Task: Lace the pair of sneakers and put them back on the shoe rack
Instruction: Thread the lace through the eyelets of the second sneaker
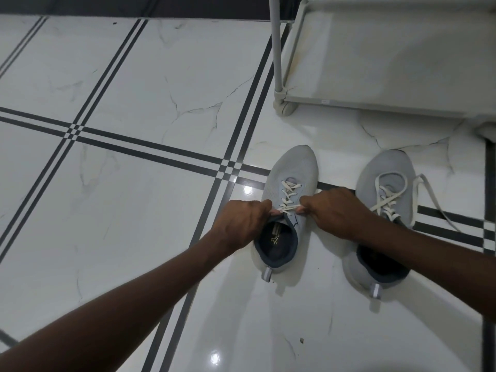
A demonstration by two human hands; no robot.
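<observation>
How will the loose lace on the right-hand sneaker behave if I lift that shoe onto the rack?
The loose lace will probably dangle: it looks flat and limp, trailing in a curve over the tiled floor. It may snag on the rack. The right sneaker itself looks light, with a soft mesh upper.

Glossy white tiled floor [134, 76], dark stripes

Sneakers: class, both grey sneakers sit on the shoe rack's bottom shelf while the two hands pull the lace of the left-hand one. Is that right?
Not quite. The head view shows both sneakers on the tiled floor, in front of the shoe rack, not on its shelf. The left hand and right hand do pull the left-hand sneaker's lace.
</observation>
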